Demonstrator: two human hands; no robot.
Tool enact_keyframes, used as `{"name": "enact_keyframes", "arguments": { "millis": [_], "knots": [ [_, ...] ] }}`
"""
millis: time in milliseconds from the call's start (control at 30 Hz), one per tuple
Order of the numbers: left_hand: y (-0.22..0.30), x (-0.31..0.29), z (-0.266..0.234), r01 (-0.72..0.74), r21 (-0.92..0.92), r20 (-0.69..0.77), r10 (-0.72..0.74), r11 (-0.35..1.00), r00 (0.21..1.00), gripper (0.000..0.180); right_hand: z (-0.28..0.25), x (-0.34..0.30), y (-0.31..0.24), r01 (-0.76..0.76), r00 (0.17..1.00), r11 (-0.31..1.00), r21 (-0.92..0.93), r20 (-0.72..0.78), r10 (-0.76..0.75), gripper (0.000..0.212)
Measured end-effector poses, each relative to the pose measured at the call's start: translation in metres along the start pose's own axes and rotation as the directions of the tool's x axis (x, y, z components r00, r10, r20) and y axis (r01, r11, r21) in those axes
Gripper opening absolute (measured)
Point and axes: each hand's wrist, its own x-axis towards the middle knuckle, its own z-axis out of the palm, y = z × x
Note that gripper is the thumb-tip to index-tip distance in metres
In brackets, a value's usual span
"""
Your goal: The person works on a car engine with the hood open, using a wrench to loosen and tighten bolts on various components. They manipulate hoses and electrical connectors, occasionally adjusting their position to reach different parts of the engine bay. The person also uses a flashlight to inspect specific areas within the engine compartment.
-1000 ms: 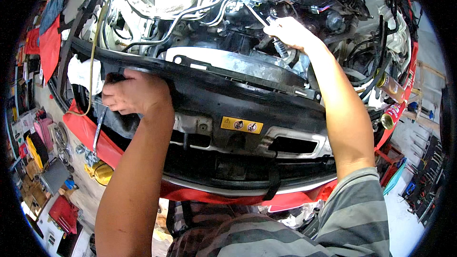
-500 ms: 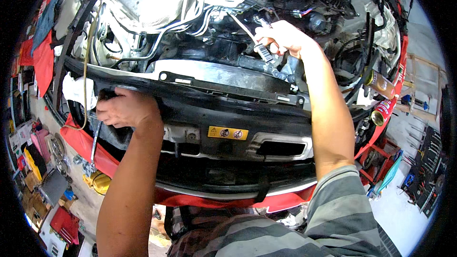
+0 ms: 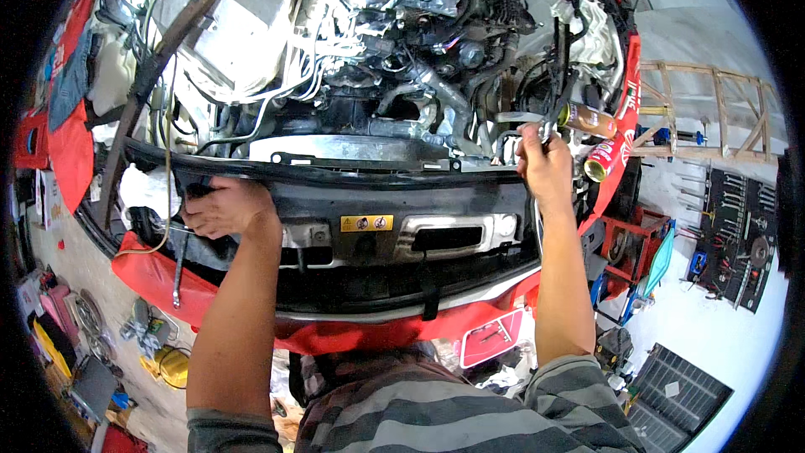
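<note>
My left hand (image 3: 226, 208) is closed at the black front panel (image 3: 310, 193) of a car's open engine bay, its fingers curled and their grip hidden. Just below those fingertips a slim metal wrench (image 3: 178, 273) slants down over the red cover; whether the hand holds it I cannot tell. At the bay's right side, my right hand (image 3: 547, 169) is closed around a shiny metal tool (image 3: 547, 131), whose end shows above the fist. The fingers hide its exact kind. Right beside it lie a brown spray can (image 3: 587, 117) and a red can (image 3: 600, 161).
Hoses and engine parts (image 3: 436, 92) fill the bay. A dark prop bar (image 3: 151, 84) rises at its left. Red covers (image 3: 159, 277) drape the edges. At the right are a wooden frame (image 3: 713, 117), a tool board (image 3: 734, 235) and a red stand (image 3: 629, 243).
My right hand has moved right and nearer, from over the engine to beside the cans. The rod with a ridged black part no longer shows. My left hand stays at the panel; the view has shifted.
</note>
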Motion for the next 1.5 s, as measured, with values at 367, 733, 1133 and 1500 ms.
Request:
{"name": "enact_keyframes", "arguments": {
  "millis": [367, 733, 1133, 1500],
  "knots": [
    [-0.035, -0.006, -0.02, 0.125, -0.555, 0.209, -0.007, 0.823, 0.978, 0.043, 0.048, 0.033, -0.002, 0.445, 0.81, 0.836, -0.32, -0.253, -0.529, 0.013],
    [0.095, 0.126, -0.14, 0.277, -0.931, -0.067, 0.855, -0.239, 0.515, 0.015, 0.103, 0.141, 0.023, 0.23, 0.765, 0.903, -0.364, 0.641, 0.063, 0.034],
    [0.356, 0.079, -0.019, 0.876, -0.48, 0.702, 0.618, 0.044, 0.354, 0.023, 0.13, 0.145, 0.056, 0.241, 0.818, 0.965, -0.104, 0.557, -0.144, 0.027],
    [0.232, 0.113, -0.115, 0.969, -0.056, 0.509, 0.842, 0.24, -0.178, 0.018, 0.118, 0.147, 0.045, 0.197, 0.769, 0.977, -0.082, 0.631, -0.102, 0.029]
  ]
}}
